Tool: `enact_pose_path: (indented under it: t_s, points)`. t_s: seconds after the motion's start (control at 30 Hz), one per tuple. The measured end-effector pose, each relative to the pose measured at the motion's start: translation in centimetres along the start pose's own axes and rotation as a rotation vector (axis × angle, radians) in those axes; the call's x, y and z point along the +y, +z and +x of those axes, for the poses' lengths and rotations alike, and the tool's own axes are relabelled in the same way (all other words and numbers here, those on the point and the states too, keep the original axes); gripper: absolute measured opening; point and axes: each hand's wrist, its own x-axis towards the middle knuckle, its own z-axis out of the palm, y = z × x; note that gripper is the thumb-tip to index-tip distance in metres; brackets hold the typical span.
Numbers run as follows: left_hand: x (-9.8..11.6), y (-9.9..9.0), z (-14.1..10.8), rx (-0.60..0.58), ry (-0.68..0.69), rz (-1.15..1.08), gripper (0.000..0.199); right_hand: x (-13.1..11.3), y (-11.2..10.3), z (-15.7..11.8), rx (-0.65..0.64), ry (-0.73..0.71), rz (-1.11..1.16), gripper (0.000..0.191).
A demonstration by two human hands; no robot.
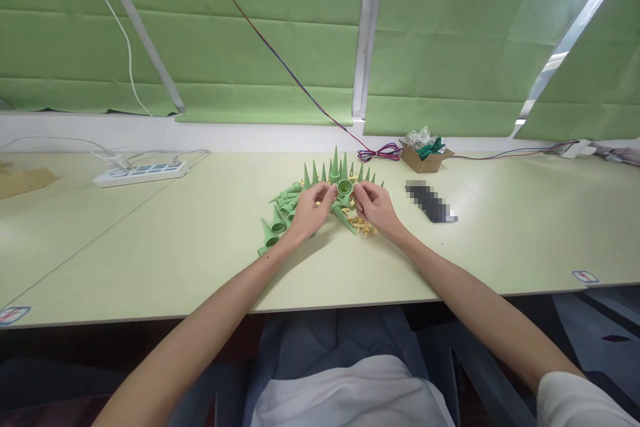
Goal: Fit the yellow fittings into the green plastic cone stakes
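Note:
Both hands meet over a cluster of green plastic cones on the table. A green cone piece (345, 187), its round open end facing up, sits between the fingertips of my left hand (314, 208) and my right hand (376, 207). The fingers of both hands are pinched at its sides. Several upright green cones (335, 165) stand just behind it. More cones (278, 220) lie to the left of my left hand, some with open ends toward me. Below the held piece, a cone (344, 219) lies on its side, beside small yellow pieces (364, 225) near my right hand.
On the pale table (210, 247), a white power strip (143, 173) lies at the back left. At the back right are a small cardboard box (425, 157) with plastic wrap, coiled wires (383, 152) and a dark pixelated object (431, 201). Brown paper (25, 180) lies far left.

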Motion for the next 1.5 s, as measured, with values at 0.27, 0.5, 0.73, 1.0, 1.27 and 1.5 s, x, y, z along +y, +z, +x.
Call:
enact_pose_path:
  t_s: [0.27, 0.5, 0.73, 1.0, 1.27, 1.5]
  points:
    - [0.3, -0.1, 0.1, -0.039, -0.176, -0.085, 0.062, -0.1, -0.1, -0.3, -0.101, -0.022, -0.051, 0.046]
    - [0.5, -0.4, -0.1, -0.144, -0.145, -0.094, 0.059, -0.3, -0.4, -0.3, -0.148, 0.0, 0.021, 0.046]
    - [0.6, -0.5, -0.2, -0.205, -0.111, -0.042, 0.056, -0.6, -0.6, -0.3, -0.157, 0.019, 0.019, 0.05]
    - [0.3, -0.4, -0.2, -0.225, 0.04, 0.04, 0.034, -0.3, -0.5, -0.1, -0.125, 0.083, 0.051, 0.052]
    - [-0.8, 0.3, -0.7, -0.15, 0.248, 0.247, 0.019, 1.0, -0.7, 0.1, -0.103, 0.131, -0.065, 0.052]
    - [-0.8, 0.5, -0.5, -0.058, 0.256, 0.281, 0.008, 1.0, -0.1, 0.2, -0.042, 0.115, 0.004, 0.053]
